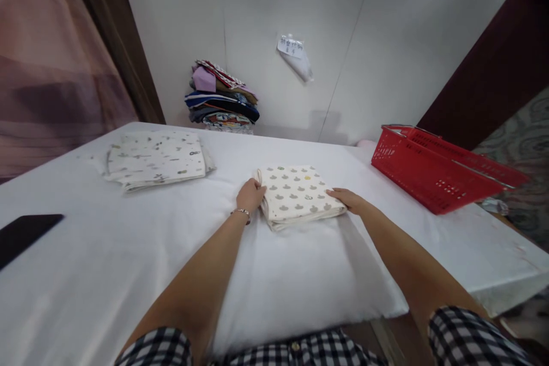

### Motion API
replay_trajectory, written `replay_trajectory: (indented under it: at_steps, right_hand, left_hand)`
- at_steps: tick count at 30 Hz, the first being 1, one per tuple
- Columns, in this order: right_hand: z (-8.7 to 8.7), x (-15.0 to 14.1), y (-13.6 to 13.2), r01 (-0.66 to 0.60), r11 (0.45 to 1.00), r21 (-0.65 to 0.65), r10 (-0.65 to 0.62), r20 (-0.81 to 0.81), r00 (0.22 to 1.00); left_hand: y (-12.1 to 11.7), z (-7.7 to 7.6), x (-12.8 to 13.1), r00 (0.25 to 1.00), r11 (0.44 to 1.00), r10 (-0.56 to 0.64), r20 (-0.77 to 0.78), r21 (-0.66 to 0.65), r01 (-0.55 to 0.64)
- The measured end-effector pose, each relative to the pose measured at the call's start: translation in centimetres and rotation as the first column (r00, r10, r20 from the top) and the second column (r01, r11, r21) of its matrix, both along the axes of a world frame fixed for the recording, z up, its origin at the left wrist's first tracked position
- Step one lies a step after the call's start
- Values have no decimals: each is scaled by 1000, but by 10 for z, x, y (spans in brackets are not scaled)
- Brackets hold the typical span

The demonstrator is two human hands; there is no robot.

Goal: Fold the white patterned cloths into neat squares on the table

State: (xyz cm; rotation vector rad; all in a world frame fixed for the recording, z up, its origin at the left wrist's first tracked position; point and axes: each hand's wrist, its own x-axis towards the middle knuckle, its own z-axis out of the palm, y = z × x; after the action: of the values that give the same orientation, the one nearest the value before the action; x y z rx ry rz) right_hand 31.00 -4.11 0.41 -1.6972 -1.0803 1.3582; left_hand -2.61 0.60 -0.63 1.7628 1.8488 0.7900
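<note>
A folded white cloth (298, 191) printed with grey duck-like shapes lies on the white-covered table (309, 274) in front of me. My left hand (251, 195) grips its left edge, thumb on top and the other fingers out of sight at the side. At the opposite edge, my right hand (346, 200) pinches the cloth near its right corner, fingers resting on top. Several layers show along the near fold. Farther left lies another folded white cloth (158, 157) with small scattered prints, touched by neither hand.
A red plastic basket (437, 171) with metal handles stands at the right. A stack of folded fabrics (223, 97) sits at the back against the wall. A dark flat object (28, 234) lies at the left edge. A plastic bag with a paper label (295, 57) hangs on the wall.
</note>
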Motion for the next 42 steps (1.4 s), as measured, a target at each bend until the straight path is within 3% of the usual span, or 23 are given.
replay_trajectory:
  at_steps: [8, 13, 18, 23, 26, 42]
  right_hand:
    - [-1, -2, -31, 131, 988, 82, -109, -234, 966]
    - [-15, -5, -44, 237, 930, 279, -171, -240, 955]
    - [-30, 0, -55, 105, 891, 441, -61, -113, 992]
    - [-38, 7, -54, 23, 889, 457, 1, -51, 999]
    - [-41, 8, -51, 37, 879, 476, -33, -17, 999]
    - [-36, 7, -52, -90, 821, 564, -48, 224, 973]
  left_hand:
    - [2, -2, -2, 1000, 1000, -2, -2, -3, 2]
    - [2, 16, -4, 999, 992, -48, 11, -118, 49]
    - [-36, 31, -14, 993, 997, -81, 80, -2, 82]
    - [-94, 19, -19, 964, 972, -231, 135, 66, 223]
    - [-112, 9, -16, 954, 958, -279, 111, 97, 269]
    - [-109, -6, -9, 958, 938, -287, 22, 211, 276]
